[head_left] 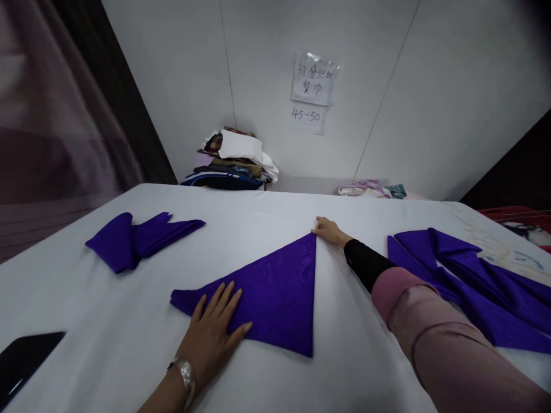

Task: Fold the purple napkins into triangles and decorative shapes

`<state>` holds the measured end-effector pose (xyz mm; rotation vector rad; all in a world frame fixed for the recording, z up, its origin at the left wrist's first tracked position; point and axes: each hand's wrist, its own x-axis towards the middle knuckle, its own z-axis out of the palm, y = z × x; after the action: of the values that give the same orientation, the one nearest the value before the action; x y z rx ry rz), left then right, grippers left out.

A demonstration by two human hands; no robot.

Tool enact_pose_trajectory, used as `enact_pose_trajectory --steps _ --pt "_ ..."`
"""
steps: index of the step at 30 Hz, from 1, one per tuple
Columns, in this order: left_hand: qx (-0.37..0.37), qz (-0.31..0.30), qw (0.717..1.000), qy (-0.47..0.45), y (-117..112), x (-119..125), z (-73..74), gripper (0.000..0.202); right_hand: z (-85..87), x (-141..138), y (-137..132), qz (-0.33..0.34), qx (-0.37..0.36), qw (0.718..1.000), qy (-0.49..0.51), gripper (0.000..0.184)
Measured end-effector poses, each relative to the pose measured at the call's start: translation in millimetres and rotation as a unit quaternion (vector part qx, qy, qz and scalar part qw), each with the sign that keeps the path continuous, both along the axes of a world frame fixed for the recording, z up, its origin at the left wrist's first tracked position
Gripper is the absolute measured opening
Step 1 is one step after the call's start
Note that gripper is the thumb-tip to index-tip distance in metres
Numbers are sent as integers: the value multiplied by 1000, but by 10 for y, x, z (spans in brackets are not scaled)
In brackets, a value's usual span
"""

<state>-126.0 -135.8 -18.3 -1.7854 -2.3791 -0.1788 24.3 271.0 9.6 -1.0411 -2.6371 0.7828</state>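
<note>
A purple cloth napkin (275,292) lies folded into a roughly triangular shape on the white-covered table (365,355). My left hand (215,321) rests flat on its left part, fingers spread, a silver bracelet at the wrist. At the far right corner of the napkin, my right hand (327,229) pinches the tip between thumb and fingers. The napkin's left end is narrow and a little crumpled. Left of it sits a folded purple napkin (142,238) with a knotted or bunched middle. Several loose purple napkins (465,275) lie beyond my right forearm, partly hidden by it.
A pile of folded clothes (236,158) stands behind the table against the wall, with more fabric (372,188) to its right. Handwritten paper signs (312,86) hang on the wall. A black flat object (28,361) lies at the near left edge. A curtain (55,126) hangs at left.
</note>
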Motion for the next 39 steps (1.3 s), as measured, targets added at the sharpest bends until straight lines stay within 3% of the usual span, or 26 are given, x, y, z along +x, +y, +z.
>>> enact_pose_trajectory --steps 5,10,13,16,21,29,33,36,39 --pt "-1 5 1000 -5 18 9 20 69 121 106 -83 -16 -12 999 48 36" --pt "7 6 1000 -17 29 11 24 70 304 209 -423 46 -37 996 62 59" --pt "1 7 1000 -20 37 20 43 70 259 193 -700 100 -33 994 33 65" --pt "-12 11 1000 -21 45 38 75 71 127 145 -866 157 30 986 -50 72" --pt "-19 16 999 -30 38 48 90 71 -4 29 -752 125 100 980 -121 75" --pt "1 5 999 -36 15 25 26 69 -17 -89 -393 54 91 985 -133 74" --pt "4 5 999 -32 17 28 30 69 61 -118 -280 15 67 989 -133 70" --pt "7 1 999 -35 21 28 32 68 152 -97 -391 3 56 991 -120 69" --pt "5 2 999 -38 28 31 35 68 168 -15 -735 59 76 991 -90 74"
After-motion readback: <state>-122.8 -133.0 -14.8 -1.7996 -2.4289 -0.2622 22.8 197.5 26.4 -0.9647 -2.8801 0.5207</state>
